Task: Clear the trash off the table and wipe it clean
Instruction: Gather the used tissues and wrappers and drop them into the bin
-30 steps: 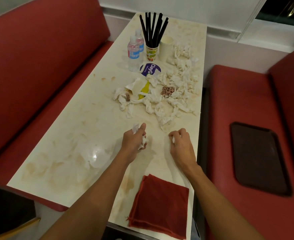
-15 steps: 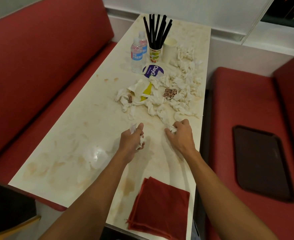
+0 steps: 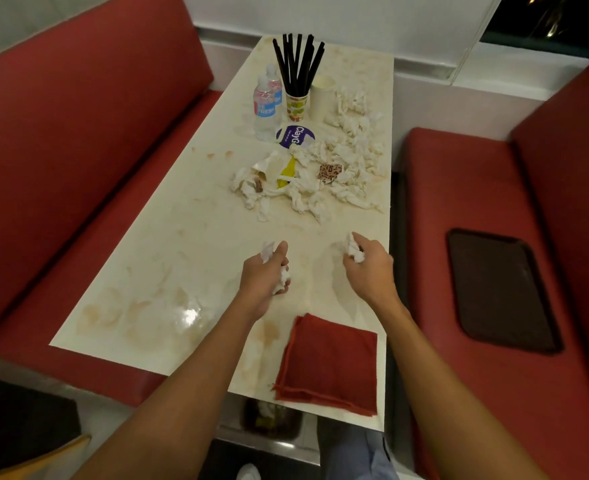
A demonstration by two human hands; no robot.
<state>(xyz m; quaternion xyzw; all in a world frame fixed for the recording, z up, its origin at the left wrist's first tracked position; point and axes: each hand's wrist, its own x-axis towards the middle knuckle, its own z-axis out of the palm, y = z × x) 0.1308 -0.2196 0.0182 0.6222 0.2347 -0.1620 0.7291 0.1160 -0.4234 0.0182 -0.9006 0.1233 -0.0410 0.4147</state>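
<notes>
Head view: The left hand (image 3: 263, 271) is clenched round a crumpled tissue (image 3: 282, 281) over the middle of the stained worktop (image 3: 182, 237). The right hand (image 3: 369, 271) grips a second tissue (image 3: 353, 249) near the right edge. The tissue pile (image 3: 320, 188) lies toward the far right edge, beyond both hands. A folded red cloth (image 3: 331, 362) sits at the near right corner.

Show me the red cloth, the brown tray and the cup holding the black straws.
red cloth (image 3: 331, 362), head view, middle of its folded top face.
brown tray (image 3: 500, 289), head view, centre of its flat floor.
straw cup (image 3: 297, 106), head view, its printed side wall.
</notes>
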